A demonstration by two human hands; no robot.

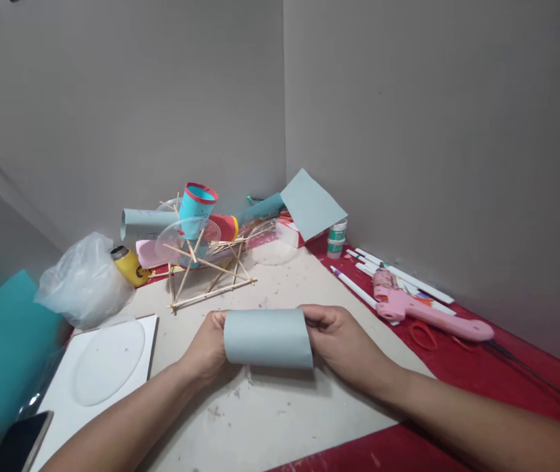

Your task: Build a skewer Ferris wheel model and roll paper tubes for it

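Observation:
A pale blue-grey sheet of paper (267, 337), curved into a tube shape, is held level just above the board in front of me. My left hand (212, 347) grips its left end, the fingertips hidden inside or behind the paper. At the right end my right hand (332, 341) is closed on the edge, thumb along the top and fingers curled under. Beyond the paper stands a frame of thin wooden sticks (211, 275) with clear plastic discs and a blue paper cup (196, 210) with a red rim.
On the right lie a pink glue gun (432, 316), red-handled scissors (423, 335) and several white markers (402, 275). Small paint pots (336, 239) stand near a blue-grey square (314, 204). To the left are a plastic bag (86, 282), a yellow bottle (130, 265), a clear disc (109, 360) and a phone (19, 446).

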